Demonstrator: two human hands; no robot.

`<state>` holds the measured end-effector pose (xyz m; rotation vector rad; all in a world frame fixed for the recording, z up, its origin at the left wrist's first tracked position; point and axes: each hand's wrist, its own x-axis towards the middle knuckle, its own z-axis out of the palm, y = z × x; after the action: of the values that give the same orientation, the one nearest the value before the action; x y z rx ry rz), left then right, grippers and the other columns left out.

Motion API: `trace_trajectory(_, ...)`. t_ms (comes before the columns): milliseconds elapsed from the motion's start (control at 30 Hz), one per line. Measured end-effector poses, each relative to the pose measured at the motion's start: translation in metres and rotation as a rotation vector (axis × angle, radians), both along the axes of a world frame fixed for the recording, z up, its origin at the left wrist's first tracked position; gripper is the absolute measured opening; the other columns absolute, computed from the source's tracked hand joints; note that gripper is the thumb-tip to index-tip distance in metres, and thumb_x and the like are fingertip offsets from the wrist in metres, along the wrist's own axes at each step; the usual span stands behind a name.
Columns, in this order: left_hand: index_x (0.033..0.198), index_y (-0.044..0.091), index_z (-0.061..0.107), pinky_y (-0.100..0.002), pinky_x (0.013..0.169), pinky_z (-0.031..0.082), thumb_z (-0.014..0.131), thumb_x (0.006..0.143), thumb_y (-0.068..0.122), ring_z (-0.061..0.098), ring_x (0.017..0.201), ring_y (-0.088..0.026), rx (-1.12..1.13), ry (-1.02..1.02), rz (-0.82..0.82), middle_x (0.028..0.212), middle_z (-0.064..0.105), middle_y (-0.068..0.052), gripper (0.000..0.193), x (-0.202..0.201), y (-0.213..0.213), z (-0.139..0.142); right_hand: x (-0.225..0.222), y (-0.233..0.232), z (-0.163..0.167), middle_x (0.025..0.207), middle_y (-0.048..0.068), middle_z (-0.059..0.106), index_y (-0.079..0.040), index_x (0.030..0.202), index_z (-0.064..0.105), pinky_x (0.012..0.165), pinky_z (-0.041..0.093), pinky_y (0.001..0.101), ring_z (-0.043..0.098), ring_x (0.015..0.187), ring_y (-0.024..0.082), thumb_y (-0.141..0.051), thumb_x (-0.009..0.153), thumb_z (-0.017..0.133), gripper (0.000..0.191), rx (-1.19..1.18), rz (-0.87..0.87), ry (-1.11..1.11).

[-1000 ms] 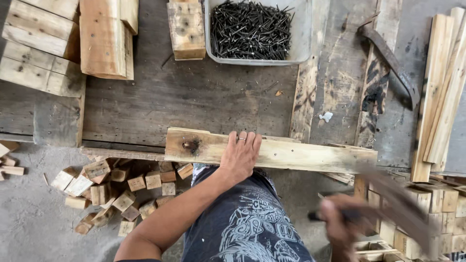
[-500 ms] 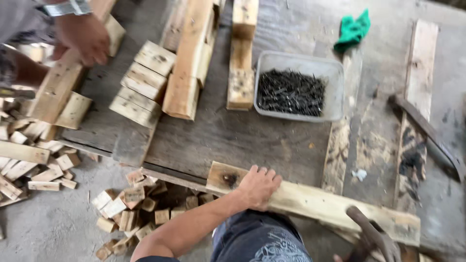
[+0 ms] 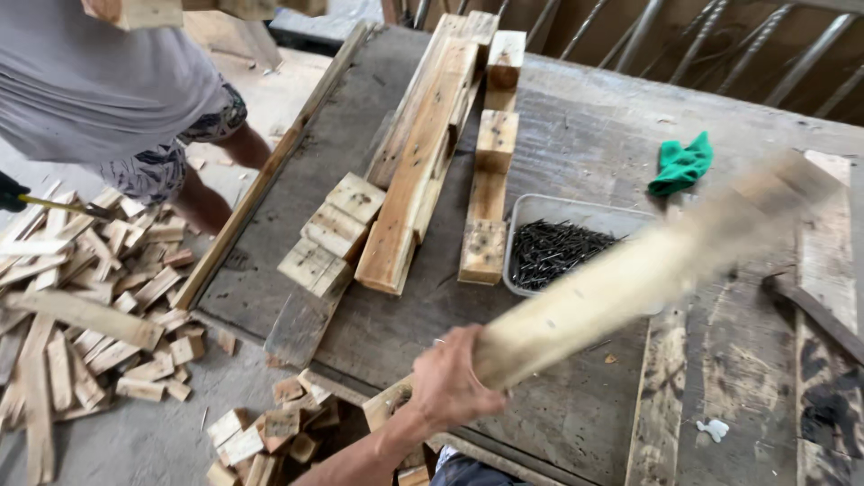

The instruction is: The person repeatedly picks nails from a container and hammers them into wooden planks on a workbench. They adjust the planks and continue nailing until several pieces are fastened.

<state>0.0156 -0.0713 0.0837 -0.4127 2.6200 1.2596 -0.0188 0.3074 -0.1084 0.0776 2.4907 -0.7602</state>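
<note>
Only the left hand [image 3: 450,382] is seen, clamped around the near end of a long pale wooden plank [image 3: 630,274]; the right hand is out of view, so its state cannot be told. The plank is blurred and is held above a dark weathered wooden workbench [image 3: 576,135]. Its long axis runs from the gripping hand, at the workbench's near edge, up and away to the right, over the clear plastic tub of dark nails [image 3: 562,247] that sits on the workbench. The held end is thus nearest the person, and the free end lies far off towards the workbench's right side, near a crumpled green cloth [image 3: 681,164].

Left of the tub, a row of short square wooden blocks [image 3: 490,175] is laid end to end, and beyond it a stack of long boards [image 3: 418,157] and a few flat block offcuts [image 3: 328,234] are set on the workbench. Below the workbench's near left corner, a heap of small wood scraps [image 3: 85,306] is spread over the concrete floor [image 3: 135,441]. Beside that corner another person in a grey shirt [image 3: 90,81] is seen standing.
</note>
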Motion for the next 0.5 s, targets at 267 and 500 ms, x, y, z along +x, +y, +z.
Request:
trace_trajectory(267, 0.139, 0.005, 0.047, -0.045, 0.083, 0.064, 0.093, 0.061, 0.036, 0.074, 0.100, -0.027, -0.071, -0.051, 0.503, 0.123, 0.068, -0.015, 0.095, -0.048, -0.057, -0.003, 0.021, -0.022, 0.013, 0.067, 0.018, 0.069, -0.010, 0.123, 0.060, 0.058, 0.052, 0.0399, 0.068, 0.059, 0.030, -0.020, 0.079, 0.074, 0.047, -0.140, 0.093, 0.032)
trace_trajectory(500, 0.151, 0.001, 0.030, -0.057, 0.106, 0.042, 0.095, 0.061, 0.043, 0.064, 0.119, -0.031, -0.090, -0.024, 0.659, 0.118, 0.068, -0.017, 0.118, -0.032, -0.101, -0.031, -0.054, -0.139, 0.004, 0.072, 0.015, 0.068, -0.009, 0.127, 0.060, 0.060, 0.049, 0.0407, 0.065, 0.064, 0.029, -0.021, 0.083, 0.074, 0.048, -0.326, 0.083, 0.146)
